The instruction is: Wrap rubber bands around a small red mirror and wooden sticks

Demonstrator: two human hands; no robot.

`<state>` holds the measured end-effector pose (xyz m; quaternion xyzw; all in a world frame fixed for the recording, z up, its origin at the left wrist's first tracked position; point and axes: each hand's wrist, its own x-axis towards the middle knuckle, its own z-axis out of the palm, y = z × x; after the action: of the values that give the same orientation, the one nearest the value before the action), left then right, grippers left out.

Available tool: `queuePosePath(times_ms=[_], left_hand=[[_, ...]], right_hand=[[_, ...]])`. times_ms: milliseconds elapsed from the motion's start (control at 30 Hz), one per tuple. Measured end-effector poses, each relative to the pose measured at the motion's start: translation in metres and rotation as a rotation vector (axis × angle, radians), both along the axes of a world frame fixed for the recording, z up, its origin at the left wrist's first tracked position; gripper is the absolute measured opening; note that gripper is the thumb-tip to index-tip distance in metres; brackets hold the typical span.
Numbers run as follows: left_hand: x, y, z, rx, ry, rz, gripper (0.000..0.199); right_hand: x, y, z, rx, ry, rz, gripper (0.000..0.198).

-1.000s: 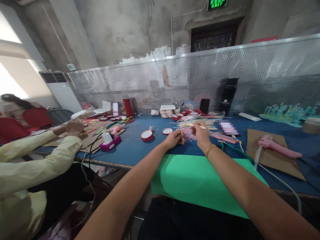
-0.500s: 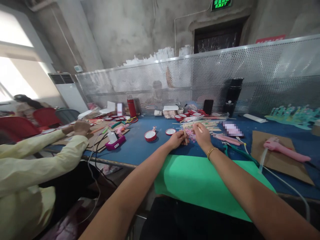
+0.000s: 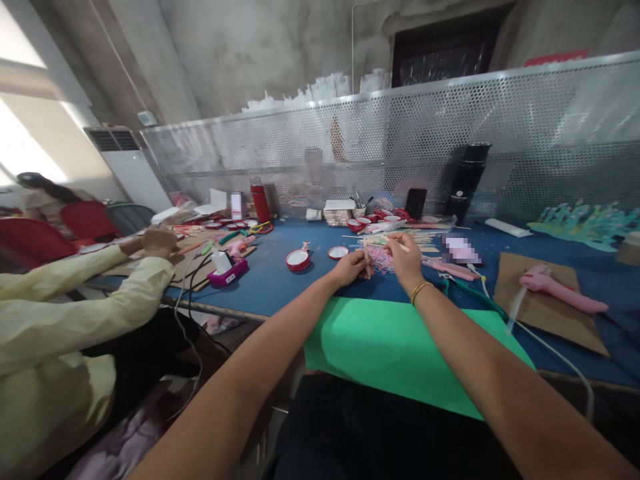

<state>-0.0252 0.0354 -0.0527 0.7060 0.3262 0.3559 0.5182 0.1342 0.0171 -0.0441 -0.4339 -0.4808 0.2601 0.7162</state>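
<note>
My left hand [image 3: 352, 267] is closed around a flat wooden craft stick [image 3: 367, 253] that stands roughly upright. Just to its right, my right hand [image 3: 407, 259] pinches a thin, pale wooden stick [image 3: 403, 247], its tip pointing toward the left hand. Between and behind the hands lies a pile of small pink and purple rings [image 3: 383, 260], like rubber bands. More wooden sticks [image 3: 423, 241] are spread beyond it. A green sheet [image 3: 380, 343] hangs over the table edge beneath my forearms.
Left of my hands are two red-rimmed round lids [image 3: 298, 260]. To the right lie green-handled pliers [image 3: 475, 296] and a pink glue gun [image 3: 560, 289] on cardboard [image 3: 555, 320]. A co-worker's yellow sleeve [image 3: 100, 313] and a purple power strip [image 3: 228, 272] are at left.
The view has tipped slightly downward, so the exit sign has left the picture. Both hands keep their grips, and the right hand has shifted only a little.
</note>
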Motion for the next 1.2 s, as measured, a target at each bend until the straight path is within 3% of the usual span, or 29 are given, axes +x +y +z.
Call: queuePosePath(times_ms=[267, 567, 833, 1200], left_hand=[[-0.0045, 0.0019, -0.0026, 0.018, 0.029, -0.016, 0.037], [-0.0037, 0.0037, -0.0041, 0.052, 0.037, -0.046, 0.026], [-0.0042, 0.0066, -0.0025, 0.054, 0.071, -0.030, 0.025], [-0.0025, 0.0030, -0.0034, 0.036, 0.036, -0.025, 0.023]], right_hand=[[-0.0029, -0.0020, -0.0010, -0.019, -0.057, -0.053, 0.015], [-0.0063, -0.0036, -0.0025, -0.036, -0.150, -0.028, 0.014], [-0.0052, -0.0024, -0.0025, -0.060, -0.040, -0.041, 0.015], [-0.0038, 0.0009, -0.0037, -0.033, -0.060, -0.051, 0.010]])
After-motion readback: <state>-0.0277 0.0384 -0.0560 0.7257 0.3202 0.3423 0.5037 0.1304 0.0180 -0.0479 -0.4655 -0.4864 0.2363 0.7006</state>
